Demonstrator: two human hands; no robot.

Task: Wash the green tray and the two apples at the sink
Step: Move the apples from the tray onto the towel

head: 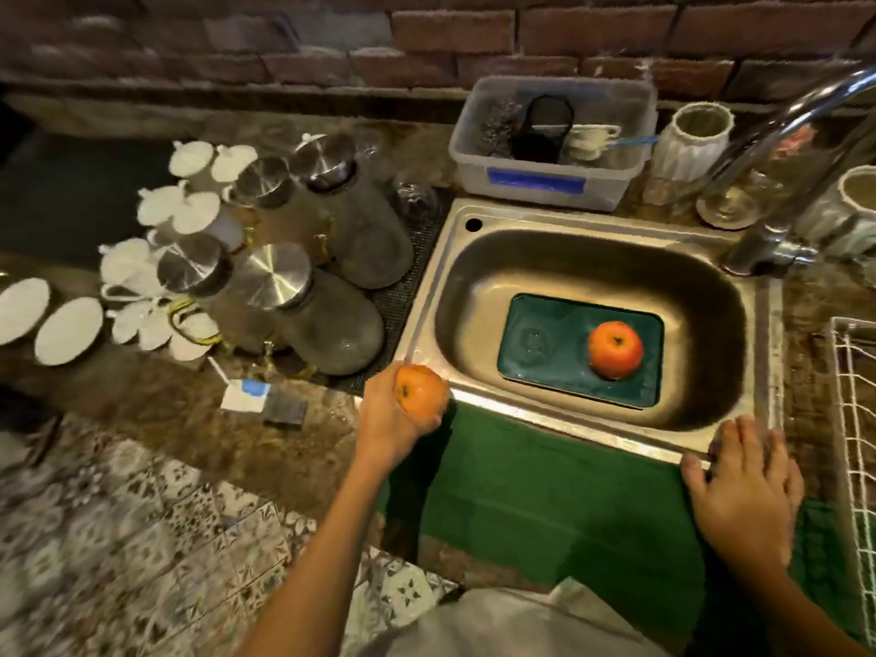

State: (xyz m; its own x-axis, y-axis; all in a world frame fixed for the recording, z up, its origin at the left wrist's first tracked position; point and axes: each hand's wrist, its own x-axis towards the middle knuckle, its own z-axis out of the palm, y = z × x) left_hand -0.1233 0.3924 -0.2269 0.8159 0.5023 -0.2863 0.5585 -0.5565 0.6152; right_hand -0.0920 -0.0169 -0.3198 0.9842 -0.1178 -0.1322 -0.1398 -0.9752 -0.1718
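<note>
Head view: left grip [403,419] holds apple [419,388] beside sink [521,410].

Kitchen: steel sink [588,220], tap [777,135], lidded jars [332,215], brick wall [474,30], patterned floor tiles [142,538]

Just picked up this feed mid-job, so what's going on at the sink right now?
A person stands at the sink. Their left hand holds one apple over the sink's front left corner, outside the basin. The other apple sits on the green tray, which lies flat in the basin. The right hand rests open on the sink's front right edge. No water is visibly running from the faucet.
</note>
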